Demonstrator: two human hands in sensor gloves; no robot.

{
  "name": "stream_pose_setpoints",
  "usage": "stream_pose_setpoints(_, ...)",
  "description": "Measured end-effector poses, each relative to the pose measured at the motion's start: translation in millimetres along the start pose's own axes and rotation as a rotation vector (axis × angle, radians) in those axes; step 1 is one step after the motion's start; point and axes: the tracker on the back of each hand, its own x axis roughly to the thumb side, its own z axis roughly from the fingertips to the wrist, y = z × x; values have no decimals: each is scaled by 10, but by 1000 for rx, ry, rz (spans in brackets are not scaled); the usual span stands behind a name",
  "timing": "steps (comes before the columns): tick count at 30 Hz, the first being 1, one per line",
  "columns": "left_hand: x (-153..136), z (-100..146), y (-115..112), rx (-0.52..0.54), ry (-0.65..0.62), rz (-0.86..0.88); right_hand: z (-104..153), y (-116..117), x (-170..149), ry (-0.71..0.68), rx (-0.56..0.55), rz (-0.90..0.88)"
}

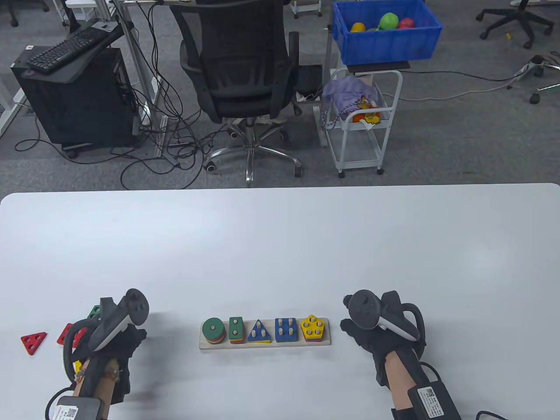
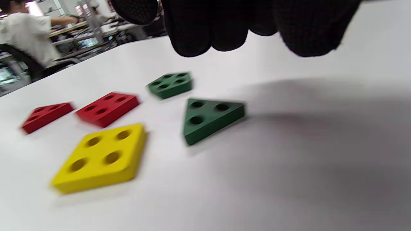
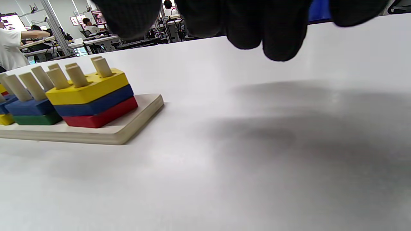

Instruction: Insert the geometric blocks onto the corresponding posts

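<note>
Table view: peg board (image 1: pixel 210 344) at 6 o'clock, five stacks on its posts. Left hand (image 1: pixel 116 339) at 8 o'clock hovers over loose blocks, red triangle (image 1: pixel 33 341) just outside it; right hand (image 1: pixel 372 332) idles at 4 o'clock, out of the way.

Left wrist view: fingers (image 2: pixel 192 29) curled, holding nothing, above green triangle (image 2: pixel 208 117); probably next pick. Yellow square (image 2: pixel 101 157), red square (image 2: pixel 107 108), green square (image 2: pixel 170 84) lie apart.

Right wrist view: fingers (image 3: pixel 276 35) loosely curled, empty; pentagon stack (image 3: pixel 91 98) at 9 o'clock.

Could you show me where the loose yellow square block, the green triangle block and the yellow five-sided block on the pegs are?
yellow square block (image 2: pixel 101 157), left wrist view, top face between its holes.
green triangle block (image 2: pixel 210 115), left wrist view, top face.
yellow pentagon block (image 1: pixel 313 327), table view, top face among the pegs.
</note>
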Motion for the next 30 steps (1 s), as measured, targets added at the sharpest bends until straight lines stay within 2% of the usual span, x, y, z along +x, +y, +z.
stream_pose_setpoints(4, -41, -115, -124, -34, 77, -75, -4, 9, 17, -4, 5, 7)
stream_pose_setpoints(9, 18, -139, -170, -18, 145, -131, -10, 22, 22, -4, 13, 13)
stream_pose_setpoints(13, 72, -180, -247, -38, 140, -168, -9, 22, 28, -5, 14, 15)
stream_pose_setpoints(17, 113, -175, -261, 22, 132, -197, -11, 22, 25, -5, 10, 11)
stream_pose_setpoints(22, 74, -181, -278, 36, 81, -172, -7, 18, 17, 1, 12, 13)
stream_pose_setpoints(25, 104, -132, -236, 109, 44, -153, -5, 13, 12, 4, 10, 12)
stream_pose_setpoints(27, 170, -39, -133, 130, 15, -128, -4, 10, 10, 6, 10, 13)
stream_pose_setpoints(30, 318, 163, 40, 244, -89, -48, -4, 1, 16, 5, 4, 12)
